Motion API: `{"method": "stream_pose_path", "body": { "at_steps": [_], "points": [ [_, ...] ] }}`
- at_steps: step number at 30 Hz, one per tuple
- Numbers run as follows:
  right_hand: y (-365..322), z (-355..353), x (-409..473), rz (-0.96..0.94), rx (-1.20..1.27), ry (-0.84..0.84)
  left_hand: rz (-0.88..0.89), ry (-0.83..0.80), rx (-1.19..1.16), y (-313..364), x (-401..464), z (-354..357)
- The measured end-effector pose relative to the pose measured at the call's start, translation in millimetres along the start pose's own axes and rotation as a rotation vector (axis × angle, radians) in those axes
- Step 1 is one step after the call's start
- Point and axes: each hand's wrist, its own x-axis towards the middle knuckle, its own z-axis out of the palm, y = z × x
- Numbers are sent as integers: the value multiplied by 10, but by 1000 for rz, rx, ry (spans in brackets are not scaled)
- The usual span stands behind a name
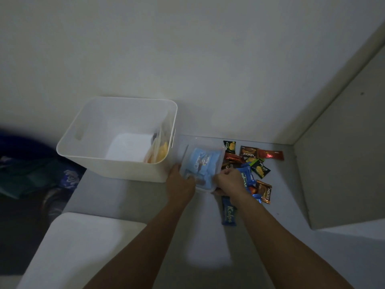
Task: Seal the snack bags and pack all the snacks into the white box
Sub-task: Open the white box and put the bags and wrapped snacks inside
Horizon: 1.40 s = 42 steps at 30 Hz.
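A clear plastic bag (200, 151) holding light-blue snack packets lies on the grey table, just right of the white box (87, 130). My left hand (180, 182) grips the bag's near left edge. My right hand (229, 180) pinches its near right edge. The white box stands open at the left, with a clear bag of yellow snacks (160, 151) leaning against its right inner wall. Several small loose packets (258, 163), red, black-green, brown and blue, lie scattered right of the bag. A blue Kalpa bar (228, 213) lies under my right wrist.
A white wall rises right behind the box and snacks. A pale cabinet side (343, 163) closes off the right. A white lid-like object (79, 247) lies at the near left. Dark cloth (31, 174) lies past the table's left edge.
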Motion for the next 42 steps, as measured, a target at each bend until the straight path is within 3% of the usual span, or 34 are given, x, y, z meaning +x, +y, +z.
{"method": "stream_pose_path", "body": {
  "at_steps": [6,9,19,24,33,42],
  "points": [
    [0,21,29,33,60,-223,-91,-199,-84,-258,268,51],
    [-5,-15,-4,18,16,-232,-100,-237,-143,-367,319,69],
    [-858,-427,-603,-155,-58,-197,136,-207,-221,544,-109,-470],
    [-1440,-341,-980,-297,-84,-200,142,-149,-301,970,-118,-938],
    [-2089,756,-1032,-354,-192,-331,69,-104,-292,934,515,-2100],
    [-1798,2290,-364,-151,-193,-378,-162,-220,104,212,1492,-2662]
  ]
}}
